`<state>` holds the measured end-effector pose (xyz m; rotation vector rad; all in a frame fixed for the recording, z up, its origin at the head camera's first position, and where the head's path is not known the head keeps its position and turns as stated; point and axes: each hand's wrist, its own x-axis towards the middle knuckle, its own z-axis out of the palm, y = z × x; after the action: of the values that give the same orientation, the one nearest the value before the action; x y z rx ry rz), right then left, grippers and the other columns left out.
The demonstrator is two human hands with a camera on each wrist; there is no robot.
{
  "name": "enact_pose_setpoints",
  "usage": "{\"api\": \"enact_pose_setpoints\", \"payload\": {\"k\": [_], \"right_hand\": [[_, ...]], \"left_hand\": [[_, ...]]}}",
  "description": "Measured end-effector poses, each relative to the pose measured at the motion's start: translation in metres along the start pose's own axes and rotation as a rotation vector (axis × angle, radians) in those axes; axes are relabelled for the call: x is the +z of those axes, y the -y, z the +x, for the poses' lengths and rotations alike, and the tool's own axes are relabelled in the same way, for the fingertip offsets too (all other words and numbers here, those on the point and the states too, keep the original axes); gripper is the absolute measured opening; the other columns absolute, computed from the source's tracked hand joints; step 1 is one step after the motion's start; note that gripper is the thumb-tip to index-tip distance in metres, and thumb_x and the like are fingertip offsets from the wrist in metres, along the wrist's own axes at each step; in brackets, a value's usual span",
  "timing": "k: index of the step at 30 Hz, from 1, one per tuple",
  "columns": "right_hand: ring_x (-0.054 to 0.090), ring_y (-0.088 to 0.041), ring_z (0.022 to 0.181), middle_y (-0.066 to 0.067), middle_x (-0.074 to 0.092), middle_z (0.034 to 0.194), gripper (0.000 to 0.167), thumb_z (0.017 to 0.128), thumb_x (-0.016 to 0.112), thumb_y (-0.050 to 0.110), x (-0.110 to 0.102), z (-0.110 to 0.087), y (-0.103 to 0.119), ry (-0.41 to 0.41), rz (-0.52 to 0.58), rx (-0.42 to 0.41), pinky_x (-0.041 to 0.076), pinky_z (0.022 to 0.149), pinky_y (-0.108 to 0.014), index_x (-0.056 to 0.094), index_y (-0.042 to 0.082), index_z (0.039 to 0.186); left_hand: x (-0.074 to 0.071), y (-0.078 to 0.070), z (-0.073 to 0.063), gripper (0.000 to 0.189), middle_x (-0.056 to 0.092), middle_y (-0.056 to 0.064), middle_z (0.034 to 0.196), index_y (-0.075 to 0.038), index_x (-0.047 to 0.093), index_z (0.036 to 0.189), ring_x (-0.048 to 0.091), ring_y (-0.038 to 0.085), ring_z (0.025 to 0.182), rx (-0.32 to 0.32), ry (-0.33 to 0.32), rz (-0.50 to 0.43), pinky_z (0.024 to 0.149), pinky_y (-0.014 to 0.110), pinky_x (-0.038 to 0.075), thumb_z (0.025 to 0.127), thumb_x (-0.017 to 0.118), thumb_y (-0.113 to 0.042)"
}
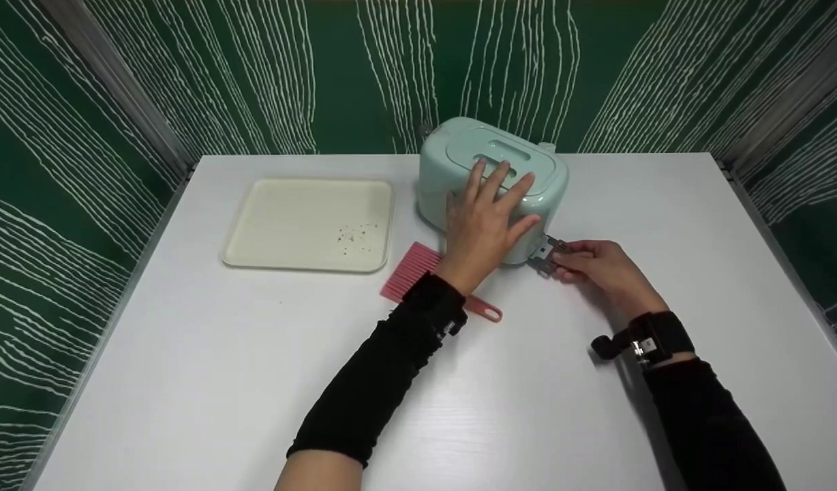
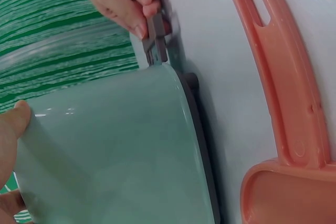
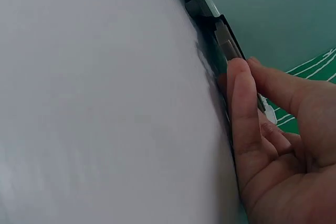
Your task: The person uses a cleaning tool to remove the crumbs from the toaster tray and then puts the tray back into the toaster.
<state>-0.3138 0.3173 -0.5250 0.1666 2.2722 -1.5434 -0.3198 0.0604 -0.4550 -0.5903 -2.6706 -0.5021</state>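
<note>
A mint-green toaster (image 1: 442,174) stands towards the back of the table, set at an angle. My left hand (image 1: 483,228) rests on its top and near side with fingers spread. At the toaster's lower right end, a grey crumb tray (image 1: 543,254) sticks partly out of the base. My right hand (image 1: 606,269) pinches the outer edge of this tray between thumb and fingers, which the right wrist view shows close up on the crumb tray (image 3: 227,43). The tray's inner part is hidden inside the toaster.
Under my left wrist lies a pink brush (image 1: 410,273), its handle pointing right; the left wrist view shows the brush handle (image 2: 289,87) beside the toaster. A cream rectangular tray (image 1: 289,218) with dark crumbs sits at the left. Green patterned panels surround the white table (image 1: 221,354).
</note>
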Motion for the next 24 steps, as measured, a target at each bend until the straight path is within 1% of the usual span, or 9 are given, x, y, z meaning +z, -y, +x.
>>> {"api": "enact_pose_setpoints", "payload": {"k": [4,8,11,19,24], "right_hand": [[0.075,0.000,0.082,0.010,0.080,0.089,0.055,0.107,0.068,0.038,0.0030,-0.0010,-0.0004,-0.019,0.029,0.020,0.057,0.083,-0.015,0.059,-0.007,0.138],[0.075,0.002,0.076,0.009,0.080,0.083,0.052,0.107,0.067,0.039,0.0060,0.0000,-0.0018,-0.037,0.047,-0.005,0.059,0.074,-0.014,0.065,-0.009,0.128],[0.075,0.002,0.074,0.008,0.079,0.082,0.049,0.108,0.066,0.036,0.0081,0.0009,-0.0015,-0.041,0.057,-0.028,0.060,0.069,-0.014,0.067,-0.010,0.122],[0.076,0.001,0.077,0.008,0.079,0.085,0.049,0.111,0.061,0.034,0.0089,0.0040,0.0001,-0.013,0.069,-0.005,0.061,0.072,-0.015,0.064,-0.012,0.128],[0.078,-0.002,0.081,0.006,0.080,0.088,0.049,0.112,0.059,0.030,0.0105,0.0032,0.0004,0.015,0.100,-0.022,0.062,0.077,-0.017,0.061,-0.015,0.132]], "left_hand": [[-0.0003,0.0004,-0.0001,0.064,0.037,0.001,0.175,-0.040,0.047,0.162,0.023,0.031,0.167,0.000,0.002,0.002,0.120,0.073,0.037,0.103,0.056,-0.065],[-0.0001,0.0003,-0.0002,0.064,0.038,0.001,0.175,-0.039,0.048,0.162,0.023,0.031,0.167,0.003,-0.002,-0.001,0.120,0.074,0.038,0.103,0.057,-0.064],[-0.0002,0.0000,-0.0002,0.064,0.038,0.001,0.174,-0.039,0.048,0.162,0.023,0.031,0.167,0.003,-0.003,-0.008,0.119,0.074,0.038,0.103,0.058,-0.063],[-0.0007,-0.0001,0.0003,0.065,0.037,0.000,0.175,-0.040,0.047,0.162,0.022,0.031,0.167,-0.005,0.002,-0.011,0.120,0.074,0.036,0.103,0.058,-0.064],[-0.0007,-0.0011,0.0004,0.065,0.036,0.001,0.176,-0.040,0.047,0.162,0.022,0.031,0.167,-0.006,0.009,-0.011,0.121,0.075,0.035,0.103,0.058,-0.063]]}}
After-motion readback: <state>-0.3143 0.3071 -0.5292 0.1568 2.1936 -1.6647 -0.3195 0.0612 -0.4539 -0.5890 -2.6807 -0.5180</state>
